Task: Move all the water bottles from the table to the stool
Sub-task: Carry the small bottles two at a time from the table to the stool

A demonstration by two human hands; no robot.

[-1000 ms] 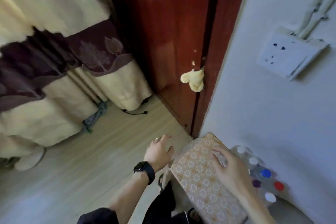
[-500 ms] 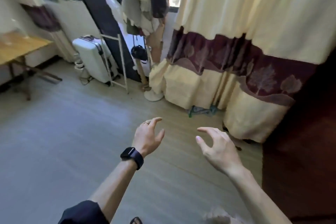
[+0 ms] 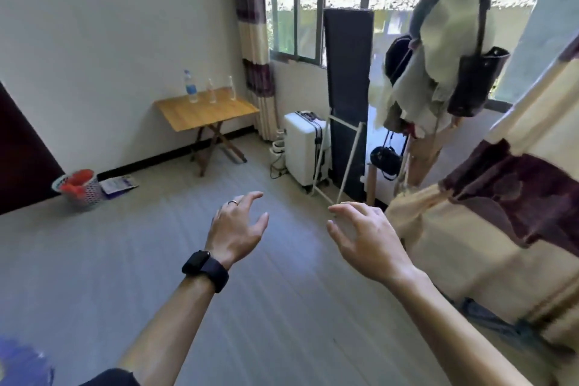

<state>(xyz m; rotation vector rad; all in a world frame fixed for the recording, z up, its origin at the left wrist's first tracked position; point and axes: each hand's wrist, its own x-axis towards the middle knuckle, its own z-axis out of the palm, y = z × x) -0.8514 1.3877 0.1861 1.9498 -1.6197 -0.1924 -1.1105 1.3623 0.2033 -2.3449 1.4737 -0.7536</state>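
Both grips are spread and hold nothing: the left hand (image 3: 235, 230), with a ring on one finger and a black watch (image 3: 205, 270) on the wrist, hangs over the grey floor (image 3: 94, 260) with fingers curled loosely apart; the right hand (image 3: 368, 244) hangs just beside it, fingers likewise splayed, palm down; three water bottles (image 3: 210, 90) stand upright in a row on the far side of the wooden folding counter (image 3: 208, 110) against the white wall, well apart from both hands, the leftmost bottle (image 3: 190, 86) taller and wearing a blue label; right of the counter stand a striped curtain (image 3: 253, 41) and a white suitcase (image 3: 305, 147) below the window; a small basket (image 3: 78, 186) with something red in it sits on the floor to the left; a coat rack (image 3: 438, 72) hung with clothes and bags rises at the right.
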